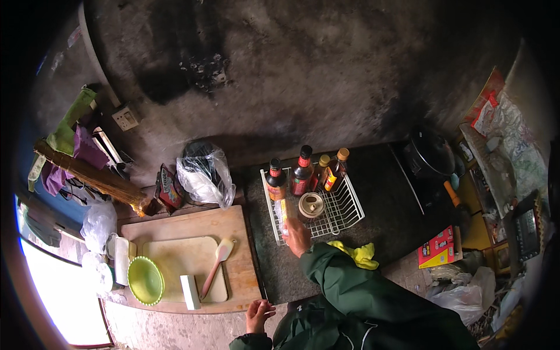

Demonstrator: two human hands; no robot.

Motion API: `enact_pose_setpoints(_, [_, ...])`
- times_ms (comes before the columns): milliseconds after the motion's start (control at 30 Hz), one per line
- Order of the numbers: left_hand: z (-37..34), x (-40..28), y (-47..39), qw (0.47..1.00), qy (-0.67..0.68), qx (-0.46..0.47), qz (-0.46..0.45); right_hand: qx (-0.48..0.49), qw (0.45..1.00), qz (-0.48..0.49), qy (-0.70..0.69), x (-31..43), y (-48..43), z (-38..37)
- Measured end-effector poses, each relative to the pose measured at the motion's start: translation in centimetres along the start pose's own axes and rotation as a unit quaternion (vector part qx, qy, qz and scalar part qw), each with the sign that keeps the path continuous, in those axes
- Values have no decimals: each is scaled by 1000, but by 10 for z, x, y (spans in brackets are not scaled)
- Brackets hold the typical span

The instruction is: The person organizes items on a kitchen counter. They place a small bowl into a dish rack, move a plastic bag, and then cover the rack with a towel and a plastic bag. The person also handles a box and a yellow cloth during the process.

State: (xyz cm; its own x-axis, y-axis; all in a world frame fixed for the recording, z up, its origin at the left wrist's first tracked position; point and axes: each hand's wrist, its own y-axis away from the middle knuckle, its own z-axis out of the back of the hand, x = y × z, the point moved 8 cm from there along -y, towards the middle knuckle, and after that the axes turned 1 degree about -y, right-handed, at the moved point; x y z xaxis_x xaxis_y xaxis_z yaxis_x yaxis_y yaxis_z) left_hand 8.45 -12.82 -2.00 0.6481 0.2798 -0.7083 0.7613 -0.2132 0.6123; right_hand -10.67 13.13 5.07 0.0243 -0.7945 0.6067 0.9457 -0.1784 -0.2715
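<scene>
My right hand (pixel 297 236) reaches over the near left edge of a white wire rack (pixel 338 219). Its fingers hold a clear packet with a yellow label (pixel 284 211), partly hidden by the hand. Behind this packet stands a dark sauce bottle (pixel 275 180) with a black cap. A second black-capped bottle (pixel 302 175) and two smaller bottles, one of them a brown-capped sauce bottle (pixel 337 171), stand along the rack's back. A beige lidded jar (pixel 311 205) sits right of the packet. My left hand (pixel 258 314), loosely curled with nothing in it, hangs near the counter's front edge.
At left, a wooden board (pixel 240 271) carries a cream tray (pixel 175 253), a pink-handled spatula (pixel 217 267), a white box (pixel 190 292) and a green bowl (pixel 146 281). A yellow cloth (pixel 358 254) lies by my right sleeve. A black pan (pixel 431 151) stands at right.
</scene>
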Motion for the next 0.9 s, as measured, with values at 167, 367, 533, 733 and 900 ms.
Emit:
enact_pose_setpoints(167, [1,0,-6,1000,-3,9,-1,-9,999,29,10,2,-6,-5])
enact_pose_setpoints(367, [12,6,-10,1000,-2,13,0,11,998,53,28,0,-6,-17])
enact_pose_setpoints(533, [18,9,-13,1000,-10,4,4,23,999,21,22,-7,-7,-26])
enact_pose_setpoints(733, [18,9,-18,1000,-20,5,9,10,995,28,-98,-9,-7,-21])
enact_pose_setpoints(900, [12,8,-25,1000,-20,18,3,45,990,67,-119,-3,11,-9])
